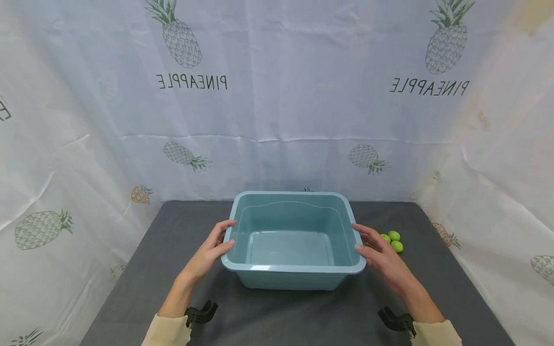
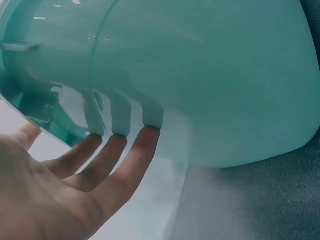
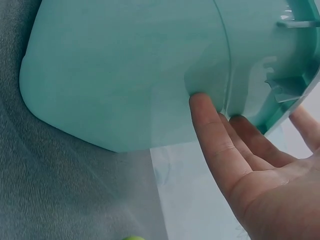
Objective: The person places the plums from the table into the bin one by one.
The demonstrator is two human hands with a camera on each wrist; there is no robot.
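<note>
A light teal plastic basin (image 1: 290, 247) stands upright at the middle of the dark table, and nothing shows inside it. My left hand (image 1: 207, 252) holds its left rim, the thumb on top. In the left wrist view several fingertips (image 2: 151, 135) touch the outer wall below the rim. At the opposite side my right hand (image 1: 385, 259) grips the right rim in much the same way, its fingers (image 3: 205, 112) against the outer wall in the right wrist view. Whether the basin's underside fully rests on the table, I cannot tell.
Small green round fruits (image 1: 394, 236) lie on the table just right of the basin, beyond my right hand. The dark grey tabletop (image 1: 285, 317) runs back to a white pineapple-print curtain (image 1: 281, 105), which also hangs along both sides.
</note>
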